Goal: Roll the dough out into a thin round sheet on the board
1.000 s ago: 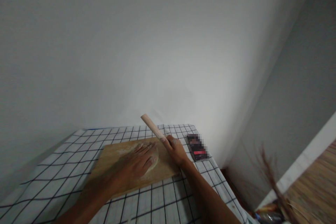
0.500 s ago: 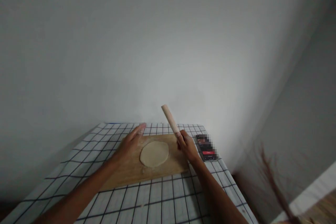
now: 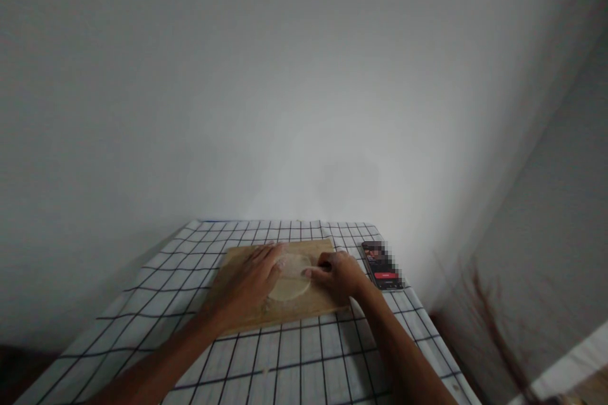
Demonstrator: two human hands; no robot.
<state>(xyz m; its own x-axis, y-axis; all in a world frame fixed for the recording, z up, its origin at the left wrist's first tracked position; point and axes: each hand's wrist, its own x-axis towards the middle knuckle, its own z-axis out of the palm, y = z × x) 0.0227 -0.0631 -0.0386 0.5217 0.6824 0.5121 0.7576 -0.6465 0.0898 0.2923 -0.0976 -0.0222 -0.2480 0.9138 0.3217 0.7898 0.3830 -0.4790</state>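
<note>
**Dough rolling: even load at both ends being advised**

Judging by the pose, dough (image 3: 289, 290) is being rolled. It is lying flat near the middle of the board (image 3: 247, 321), which is being supported by the checked cloth (image 3: 287, 367). Dial centred on dough, 12 being wall side.

Rolling pin (image 3: 295, 268): apparently being held across the dough's far half, roughly 10 to 3 o'clock. Pale on pale, so its edges are being lost.

Right hand (image 3: 341, 271): being held at 3 o'clock. Fingers are being curled round the pin's end, thumb being pointed along it toward 9.

Left hand (image 3: 259, 273): being held at 10 o'clock, by the pin's other end. Fingers are being held straight and nearly together, thumb slightly apart. Whether the pin is being pressed by that palm cannot be told.

Likely weak point: one end is being gripped, the other apparently only covered, so the 3 o'clock side is risking being thinned first. Level pin, matched pressure and strokes being eased off at the rim are being recommended; so is the dough being turned slightly between passes.

Phone (image 3: 381, 267) is lying off-board toward 3 o'clock, near the right hand; wide strokes are best being avoided there.
</note>
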